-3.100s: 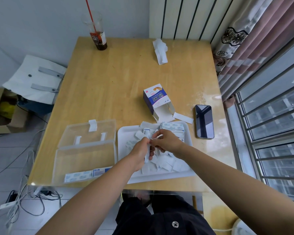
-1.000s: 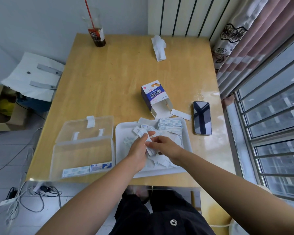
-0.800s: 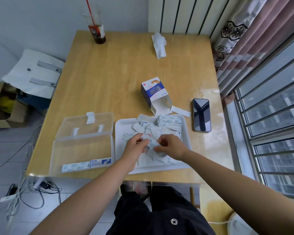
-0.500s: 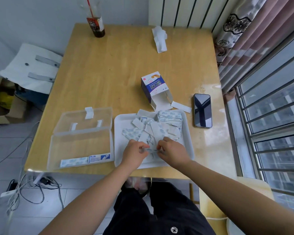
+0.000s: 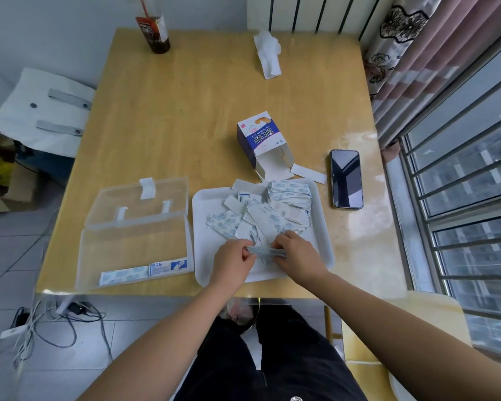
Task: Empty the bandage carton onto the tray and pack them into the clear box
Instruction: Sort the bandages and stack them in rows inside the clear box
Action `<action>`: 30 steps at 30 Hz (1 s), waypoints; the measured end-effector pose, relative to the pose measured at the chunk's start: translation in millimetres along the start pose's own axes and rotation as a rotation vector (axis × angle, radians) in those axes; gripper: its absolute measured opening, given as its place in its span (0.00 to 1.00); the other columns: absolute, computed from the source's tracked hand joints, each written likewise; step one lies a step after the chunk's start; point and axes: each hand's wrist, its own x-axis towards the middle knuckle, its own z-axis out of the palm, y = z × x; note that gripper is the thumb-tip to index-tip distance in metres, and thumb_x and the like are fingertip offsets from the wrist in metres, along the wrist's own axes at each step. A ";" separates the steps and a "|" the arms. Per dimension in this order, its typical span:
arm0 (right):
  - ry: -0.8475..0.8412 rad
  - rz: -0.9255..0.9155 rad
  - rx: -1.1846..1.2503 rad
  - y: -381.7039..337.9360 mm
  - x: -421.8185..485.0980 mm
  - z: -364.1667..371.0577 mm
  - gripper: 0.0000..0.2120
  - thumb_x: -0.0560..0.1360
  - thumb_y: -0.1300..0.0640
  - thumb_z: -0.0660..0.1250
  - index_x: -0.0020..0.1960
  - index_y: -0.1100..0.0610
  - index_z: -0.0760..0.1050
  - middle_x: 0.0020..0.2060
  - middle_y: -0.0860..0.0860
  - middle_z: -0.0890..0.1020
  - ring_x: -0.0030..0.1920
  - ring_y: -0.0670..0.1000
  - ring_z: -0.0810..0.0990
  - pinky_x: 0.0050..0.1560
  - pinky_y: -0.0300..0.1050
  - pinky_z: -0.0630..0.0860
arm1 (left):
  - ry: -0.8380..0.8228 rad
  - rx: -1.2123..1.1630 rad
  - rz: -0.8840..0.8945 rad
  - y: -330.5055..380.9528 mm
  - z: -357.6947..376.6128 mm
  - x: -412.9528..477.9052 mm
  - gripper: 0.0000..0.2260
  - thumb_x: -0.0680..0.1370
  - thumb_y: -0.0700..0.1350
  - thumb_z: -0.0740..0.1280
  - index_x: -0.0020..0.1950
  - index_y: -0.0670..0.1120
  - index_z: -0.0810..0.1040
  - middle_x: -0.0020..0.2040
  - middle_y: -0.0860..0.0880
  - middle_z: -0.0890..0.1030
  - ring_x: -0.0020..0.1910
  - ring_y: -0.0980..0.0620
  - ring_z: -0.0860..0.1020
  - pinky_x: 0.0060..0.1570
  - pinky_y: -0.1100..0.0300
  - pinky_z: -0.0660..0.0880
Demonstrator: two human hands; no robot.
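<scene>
A white tray (image 5: 323,235) near the table's front edge holds several loose wrapped bandages (image 5: 261,218). Over its near part, my left hand (image 5: 233,260) and my right hand (image 5: 297,256) pinch the two ends of a small stack of bandages (image 5: 265,251) held flat between them. The blue and white bandage carton (image 5: 259,137) lies on its side behind the tray, its open flaps facing the tray. Left of the tray sits the clear box (image 5: 133,247) with its lid folded back; a row of bandages (image 5: 145,270) lies along its near wall.
A black phone (image 5: 346,178) lies right of the tray. A crumpled tissue (image 5: 268,53) and a drink bottle with a red straw (image 5: 155,30) stand at the table's far end. Window bars run along the right; cables lie on the floor at left.
Both hands drew back from the middle of the tray to its near part, gathering bandages into a stack now held level between them. The carton, box and phone stayed put.
</scene>
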 end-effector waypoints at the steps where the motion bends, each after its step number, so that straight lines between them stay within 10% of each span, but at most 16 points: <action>1: 0.001 0.009 -0.013 1.1 -0.2 0.1 0.08 0.74 0.59 0.65 0.52 0.58 0.75 0.50 0.54 0.76 0.46 0.59 0.78 0.41 0.50 0.73 | 0.003 0.007 0.007 0.2 -1.3 -0.9 0.13 0.77 0.39 0.65 0.60 0.45 0.80 0.43 0.49 0.75 0.45 0.49 0.75 0.50 0.58 0.73; 8: 0.039 -0.001 -0.051 -4.2 -4.0 -13.9 0.06 0.75 0.57 0.62 0.51 0.56 0.72 0.39 0.53 0.80 0.39 0.56 0.77 0.33 0.47 0.67 | 0.016 0.008 0.079 0.8 -11.6 -2.7 0.11 0.79 0.46 0.63 0.59 0.46 0.78 0.49 0.51 0.70 0.41 0.56 0.72 0.43 0.66 0.65; 13: -0.018 -0.129 -0.041 -13.8 -2.6 -30.4 0.07 0.76 0.56 0.60 0.53 0.56 0.69 0.37 0.55 0.79 0.37 0.57 0.76 0.34 0.48 0.67 | -0.130 -0.230 -0.018 17.6 -31.1 -1.0 0.12 0.80 0.56 0.57 0.46 0.50 0.73 0.42 0.47 0.80 0.38 0.49 0.79 0.41 0.55 0.73; 18: -0.043 -0.147 0.087 -38.3 5.4 -43.8 0.06 0.76 0.58 0.60 0.52 0.57 0.69 0.35 0.51 0.75 0.36 0.54 0.73 0.38 0.50 0.70 | -0.014 -0.260 -0.045 28.7 -51.1 -0.6 0.12 0.83 0.50 0.54 0.44 0.46 0.70 0.37 0.45 0.81 0.24 0.59 0.74 0.36 0.54 0.72; 22: -0.066 -0.100 0.222 -65.0 13.6 -48.5 0.05 0.76 0.60 0.60 0.42 0.54 0.67 0.33 0.51 0.74 0.36 0.53 0.71 0.38 0.49 0.67 | 0.041 -0.227 0.003 22.1 -71.6 -8.8 0.12 0.82 0.55 0.53 0.46 0.49 0.69 0.34 0.49 0.75 0.37 0.51 0.78 0.39 0.54 0.69; 30: -0.181 -0.104 0.410 -119.7 24.9 -45.7 0.11 0.78 0.53 0.57 0.38 0.56 0.66 0.32 0.51 0.70 0.34 0.49 0.68 0.38 0.45 0.65 | 0.029 -0.244 0.040 -19.9 -111.3 -14.8 0.04 0.81 0.47 0.58 0.49 0.50 0.70 0.33 0.50 0.73 0.32 0.50 0.69 0.35 0.56 0.67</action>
